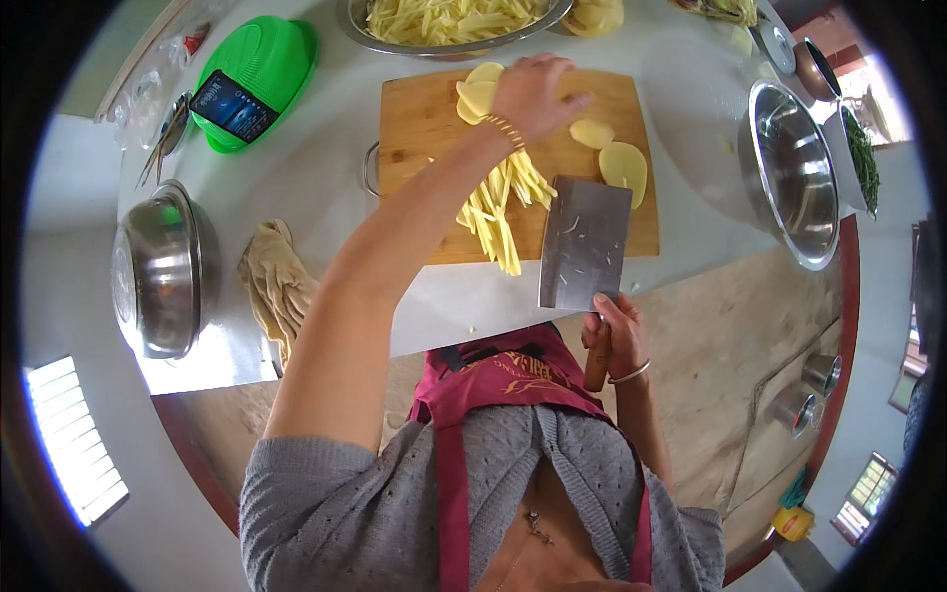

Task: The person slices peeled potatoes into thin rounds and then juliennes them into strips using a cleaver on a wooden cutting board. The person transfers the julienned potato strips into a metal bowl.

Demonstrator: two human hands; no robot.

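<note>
My left hand (538,92) reaches over the upper part of a wooden cutting board (414,140), its fingers apart and its palm hidden from view. Beside it lie potato slices (477,92), and more slices (623,169) rest at the board's right side. Below my left wrist is a pile of potato strips (499,211), some overhanging the near edge. My right hand (621,333) grips the wooden handle of a cleaver (586,244), whose broad blade lies over the board's lower right, with small potato bits on it.
A metal bowl of potato strips (451,33) stands beyond the board. On the left are a green plastic basket (255,63) with a phone (233,107), a metal basin (159,274) and a cloth (277,281). An empty metal bowl (792,174) sits right, near a bowl of greens (860,163).
</note>
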